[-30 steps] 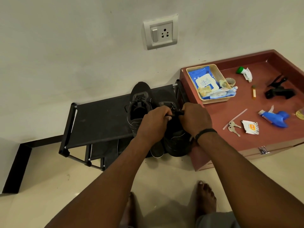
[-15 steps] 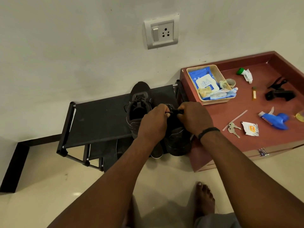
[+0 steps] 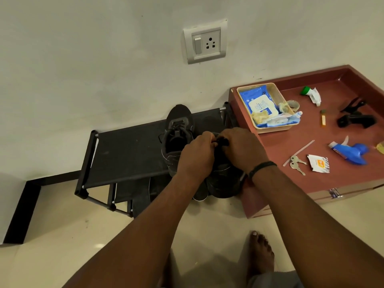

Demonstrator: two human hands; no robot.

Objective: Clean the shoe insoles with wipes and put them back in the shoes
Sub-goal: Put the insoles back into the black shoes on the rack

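Observation:
Two black shoes stand on a black shoe rack (image 3: 124, 154). The left shoe (image 3: 176, 132) lies free, toe toward the wall. My hands cover most of the right shoe (image 3: 224, 183); its heel sticks out over the rack's front edge. My left hand (image 3: 197, 154) and my right hand (image 3: 243, 150) meet over its top, fingers curled and pinching its black laces (image 3: 221, 141). A blue pack of wipes (image 3: 257, 102) lies in a beige basket (image 3: 276, 127) on the red table. No insole shows.
The red table (image 3: 291, 146) on the right carries keys (image 3: 296, 163), a torn sachet (image 3: 319, 163), a blue spray head (image 3: 351, 151), a black clip (image 3: 356, 119) and a green-capped tube (image 3: 311, 93). A wall socket (image 3: 205, 43) is above. My bare foot (image 3: 259, 252) stands on the tiled floor.
My two hands have drawn closer together over the right shoe while still pinching its laces. The shoes and rack have stayed in place.

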